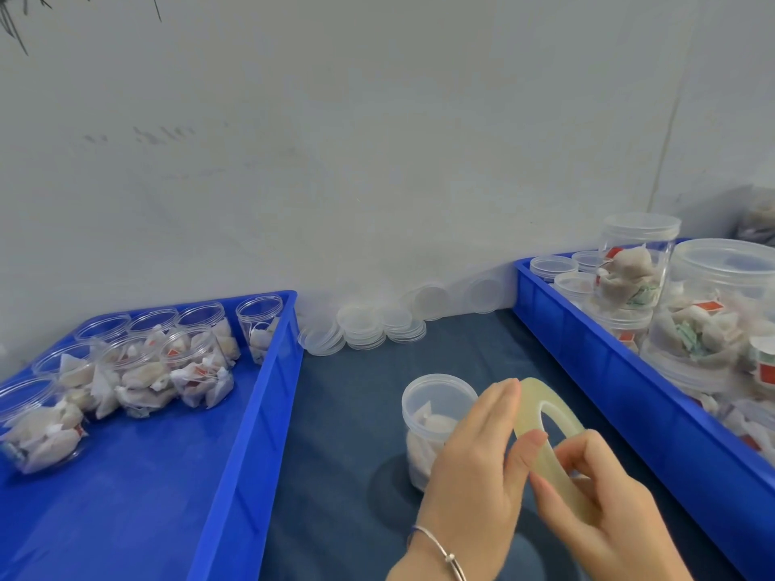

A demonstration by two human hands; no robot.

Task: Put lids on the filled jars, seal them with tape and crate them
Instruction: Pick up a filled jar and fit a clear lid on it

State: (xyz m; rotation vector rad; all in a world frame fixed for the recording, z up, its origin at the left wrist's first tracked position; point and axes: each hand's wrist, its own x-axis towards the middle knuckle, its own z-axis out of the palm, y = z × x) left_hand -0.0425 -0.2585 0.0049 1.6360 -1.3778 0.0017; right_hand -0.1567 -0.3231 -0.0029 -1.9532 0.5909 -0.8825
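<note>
A clear jar with a lid [434, 406] stands on the dark blue table cover, filled with white sachets. Just in front of it my left hand [478, 467] holds a yellowish roll of clear tape [553, 417], fingers behind the ring and thumb on its edge. My right hand [604, 501] grips the roll's lower part, thumb and forefinger pinching at the rim. Part of the jar is hidden behind my left hand.
A blue crate [251, 434] on the left holds several open filled jars [138, 371]. A second blue crate [595, 371] on the right holds stacked lidded jars [713, 312]. Loose clear lids [365, 329] lie along the wall [377, 161] between the crates.
</note>
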